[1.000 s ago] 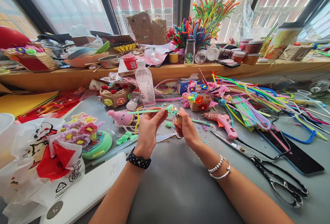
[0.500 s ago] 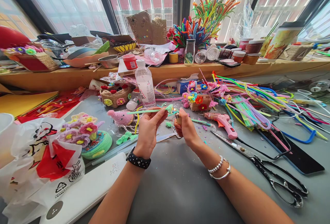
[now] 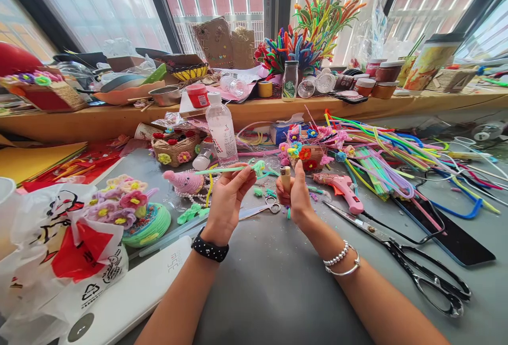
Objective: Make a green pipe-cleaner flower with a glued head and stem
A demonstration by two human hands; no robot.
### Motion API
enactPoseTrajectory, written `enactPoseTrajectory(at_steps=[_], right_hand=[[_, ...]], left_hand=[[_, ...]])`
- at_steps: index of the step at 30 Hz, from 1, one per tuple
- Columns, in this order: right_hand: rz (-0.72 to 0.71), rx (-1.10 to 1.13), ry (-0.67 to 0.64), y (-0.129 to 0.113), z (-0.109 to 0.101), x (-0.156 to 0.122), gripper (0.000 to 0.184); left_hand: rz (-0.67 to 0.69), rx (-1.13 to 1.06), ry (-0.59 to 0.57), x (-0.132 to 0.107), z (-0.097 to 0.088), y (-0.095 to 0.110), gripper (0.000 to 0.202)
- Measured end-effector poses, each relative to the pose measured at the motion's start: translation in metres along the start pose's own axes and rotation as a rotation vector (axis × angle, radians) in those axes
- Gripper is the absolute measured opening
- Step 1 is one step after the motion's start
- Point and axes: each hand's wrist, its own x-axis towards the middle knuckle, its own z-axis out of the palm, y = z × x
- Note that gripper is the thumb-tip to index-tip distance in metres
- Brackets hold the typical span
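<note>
Between the thumb and fingers of my left hand (image 3: 230,197) is a light green pipe cleaner (image 3: 259,168), its curled end sticking out to the right and its straight stem to the left. My right hand (image 3: 297,194) is wrapped round a pale lighter (image 3: 286,178), held upright with the thumb raised beside it; no flame shows. A gap separates the lighter from the pipe cleaner. Below them lie small scissors (image 3: 273,205) and green pipe cleaner bits (image 3: 258,191). Green looped pieces (image 3: 192,213) rest left of my left hand.
Large black-handled scissors (image 3: 428,276), a pink glue gun (image 3: 343,189) and a dark phone-like slab (image 3: 464,244) lie at right. A clear bottle (image 3: 222,130) stands behind my left hand. At left are a flower-topped green piece (image 3: 148,223), a plastic bag (image 3: 51,260) and a white power bank (image 3: 130,297).
My right hand has moved right with the lighter, away from the pipe cleaner's curled end. The small flame seen there is gone. My left hand stays nearly in place.
</note>
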Motion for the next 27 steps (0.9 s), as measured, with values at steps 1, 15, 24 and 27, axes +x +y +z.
enactPoseTrajectory(at_steps=[1,15,24,27], right_hand=[[0.005,0.017,0.011,-0.001,-0.002,0.001,0.063],[-0.045,0.063,0.064,-0.001,-0.003,0.002,0.063],[-0.173,-0.219,0.169,0.011,-0.004,0.009,0.021],[-0.296,-0.386,0.131,0.014,-0.009,0.012,0.018]], left_hand=[[-0.02,-0.02,-0.003,0.001,-0.001,0.0,0.015],[-0.168,-0.177,0.011,0.005,-0.004,0.004,0.009],[-0.148,-0.169,-0.006,0.007,-0.007,0.003,0.012],[-0.148,-0.173,-0.002,0.006,-0.007,0.003,0.012]])
